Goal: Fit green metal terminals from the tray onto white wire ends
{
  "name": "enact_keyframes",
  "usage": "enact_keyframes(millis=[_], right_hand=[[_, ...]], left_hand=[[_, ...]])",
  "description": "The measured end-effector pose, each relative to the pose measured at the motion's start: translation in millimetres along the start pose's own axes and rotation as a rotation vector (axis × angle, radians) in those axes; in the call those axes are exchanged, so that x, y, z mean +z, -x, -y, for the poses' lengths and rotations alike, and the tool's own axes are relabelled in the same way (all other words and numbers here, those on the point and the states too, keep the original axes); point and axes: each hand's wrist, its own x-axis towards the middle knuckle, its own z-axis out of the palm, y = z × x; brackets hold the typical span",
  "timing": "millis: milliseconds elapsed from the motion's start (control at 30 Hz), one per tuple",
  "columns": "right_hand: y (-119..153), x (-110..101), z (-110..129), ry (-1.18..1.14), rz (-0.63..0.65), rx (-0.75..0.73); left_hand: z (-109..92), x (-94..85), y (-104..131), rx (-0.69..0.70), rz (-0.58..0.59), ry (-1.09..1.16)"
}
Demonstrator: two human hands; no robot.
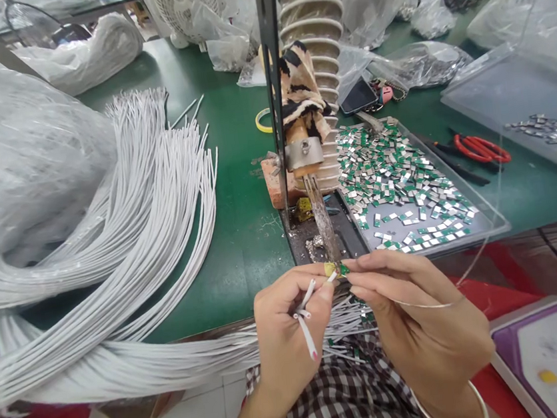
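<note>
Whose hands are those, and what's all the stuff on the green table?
There's no robot here, just a person's two bare hands. This one picture comes from a camera worn on their head, looking forward and down. The left hand holds some short white wire ends. The right hand pinches a tiny green circuit board, near the tip of a soldering iron. On the green table, long white cables lie to the left, and a clear tray of little boards sits to the right.
</note>
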Motion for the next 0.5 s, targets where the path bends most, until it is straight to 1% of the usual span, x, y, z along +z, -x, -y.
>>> enact_keyframes(millis=[233,333,500], right_hand=[[2.4,-4.5,-1.1,-0.056,0.036,0.08],[3.7,-3.5,-1.6,-0.092,0.019,0.117],[5.8,-1.8,-3.6,-0.075,0.006,0.086]], left_hand=[[4.3,-3.2,2.7,0.016,0.016,-0.009],[4.8,-3.4,3.1,0.005,0.016,-0.002],[5.5,-3.2,1.9,0.011,0.036,-0.029]])
